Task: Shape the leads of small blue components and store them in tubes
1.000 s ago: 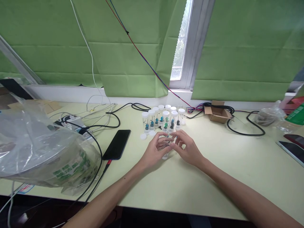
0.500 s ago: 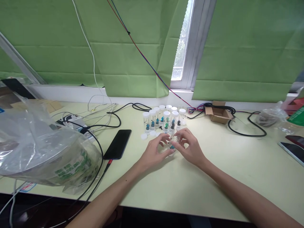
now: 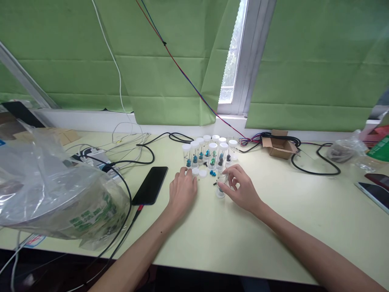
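My right hand (image 3: 242, 187) grips a small clear vial (image 3: 220, 194) near its open top, between thumb and fingers. The vial stands upright on the table, with thin pins or wires and a small dark part inside. My left hand (image 3: 183, 190) lies palm down to its left, fingers curled over a white cap that they hide. Two more white caps (image 3: 202, 173) lie just right of these fingers. Behind my hands stand several capped vials (image 3: 213, 156) holding blue, green and dark parts. A loose blue piece (image 3: 212, 173) lies in front of them.
A black phone (image 3: 150, 185) with a cable lies left of my left arm. Farther left sits a big clear plastic bag (image 3: 60, 194). Black cables and a small open cardboard box (image 3: 281, 149) are at the back. Another phone (image 3: 372, 194) lies at the right edge.
My left hand has let go of the vial and moved left onto the cap at the left end of the row. The right hand still holds the vial in nearly the same place.
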Available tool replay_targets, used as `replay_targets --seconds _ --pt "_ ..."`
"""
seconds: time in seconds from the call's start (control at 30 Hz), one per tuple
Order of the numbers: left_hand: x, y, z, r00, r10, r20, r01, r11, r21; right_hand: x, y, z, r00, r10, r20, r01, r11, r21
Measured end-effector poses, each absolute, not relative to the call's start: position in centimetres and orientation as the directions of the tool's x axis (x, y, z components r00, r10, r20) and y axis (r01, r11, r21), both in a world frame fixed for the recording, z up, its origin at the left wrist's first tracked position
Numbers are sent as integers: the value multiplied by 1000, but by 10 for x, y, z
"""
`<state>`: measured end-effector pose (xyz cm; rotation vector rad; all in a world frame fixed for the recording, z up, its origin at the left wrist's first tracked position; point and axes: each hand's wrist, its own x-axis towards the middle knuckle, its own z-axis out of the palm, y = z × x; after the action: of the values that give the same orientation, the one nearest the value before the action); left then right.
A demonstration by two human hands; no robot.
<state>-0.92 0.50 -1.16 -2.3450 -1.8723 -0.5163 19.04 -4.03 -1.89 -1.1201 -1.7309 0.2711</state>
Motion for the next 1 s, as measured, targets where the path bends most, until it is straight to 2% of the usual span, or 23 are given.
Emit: replay_targets --seconds 0.1,0.23,0.7,0.8,0.9,1.0 --pt "-9 5 -13 159 955 252 983 -176 46 191 -39 -21 -69 790 609 563 535 -630" --pt "-10 6 -15 174 965 197 984 -178 5 191 -38 -24 -84 801 593 568 527 -632" --pt "-12 3 -12 219 964 154 973 -228 45 190 -36 -31 -167 846 507 591 497 -635" --pt "-12 3 -11 214 955 207 961 -244 129 190 -35 -32 -166 842 514 597 500 -627" --pt "-11 3 -11 215 917 337 878 -332 344 191 -36 -33 -153 838 524 578 506 -640" --pt "-8 5 -11 202 878 433 698 -439 565 191 -37 -32 -157 837 525 543 517 -662"
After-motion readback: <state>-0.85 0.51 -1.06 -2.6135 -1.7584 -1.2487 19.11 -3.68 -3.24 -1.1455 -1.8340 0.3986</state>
